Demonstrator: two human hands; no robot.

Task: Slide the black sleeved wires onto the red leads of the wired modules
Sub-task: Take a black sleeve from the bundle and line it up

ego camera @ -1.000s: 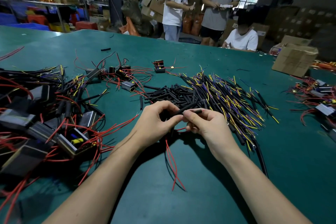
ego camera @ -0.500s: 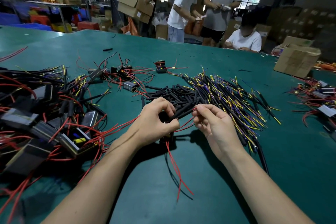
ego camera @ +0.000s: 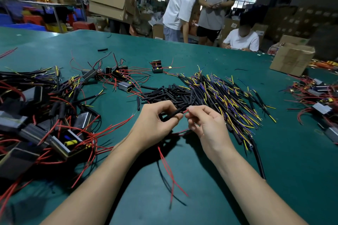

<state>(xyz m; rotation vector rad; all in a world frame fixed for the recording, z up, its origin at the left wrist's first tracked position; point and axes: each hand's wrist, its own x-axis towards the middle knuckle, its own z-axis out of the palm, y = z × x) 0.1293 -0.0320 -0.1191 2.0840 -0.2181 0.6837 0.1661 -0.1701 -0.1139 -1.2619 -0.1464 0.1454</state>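
Observation:
My left hand (ego camera: 157, 120) pinches a short black sleeve (ego camera: 173, 114) between thumb and fingers, above the green table (ego camera: 201, 55). My right hand (ego camera: 204, 122) pinches a red lead (ego camera: 185, 111) whose tip meets the sleeve's right end. More red leads (ego camera: 170, 170) hang from under my hands toward me; the module they belong to is hidden beneath my left hand. Behind my hands lies a heap of loose black sleeves (ego camera: 164, 93) beside a pile of black sleeved wires (ego camera: 228, 97) with yellow and purple ends.
A big heap of wired modules (ego camera: 45, 129) with red leads covers the table's left. Several more modules (ego camera: 117, 75) lie at mid-left, others (ego camera: 318, 100) at the right edge. A cardboard box (ego camera: 292, 58) stands far right. Several people stand or sit beyond the table.
My hands parted and came together again; the left now holds a black sleeve up and the right brings a red lead's tip to its end. A person with a carton walked in behind.

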